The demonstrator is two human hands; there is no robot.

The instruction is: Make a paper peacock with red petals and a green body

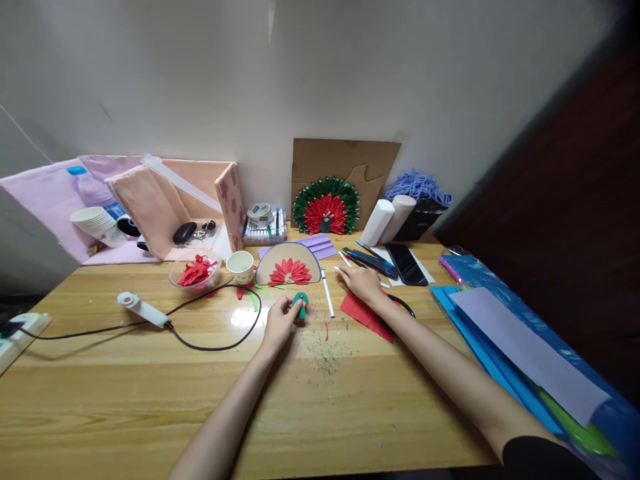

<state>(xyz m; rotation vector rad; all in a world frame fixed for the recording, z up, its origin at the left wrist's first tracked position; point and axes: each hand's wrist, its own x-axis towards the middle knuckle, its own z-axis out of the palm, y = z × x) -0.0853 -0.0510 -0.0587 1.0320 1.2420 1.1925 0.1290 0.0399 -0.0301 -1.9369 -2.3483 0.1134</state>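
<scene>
My left hand (281,323) pinches a small green paper cutout (301,304) with a dark dot near its top, just above the table. Further right, my right hand (358,281) reaches forward, palm down, its fingers extended beside several pens (373,261); the fingertips are too small to make out fully. Under that wrist lies a red sheet (367,317). Between the hands rests a white marker (327,293). Just beyond the left hand stands a half-round card (289,257) with red folded petals along its lower edge.
A bowl of red scraps (195,272), a paper cup (241,267) and a glue gun (143,310) with a looping black cable are on the left. Behind, a cardboard panel (345,157) leans on the wall. A phone (407,265) and coloured sheets (530,353) lie right.
</scene>
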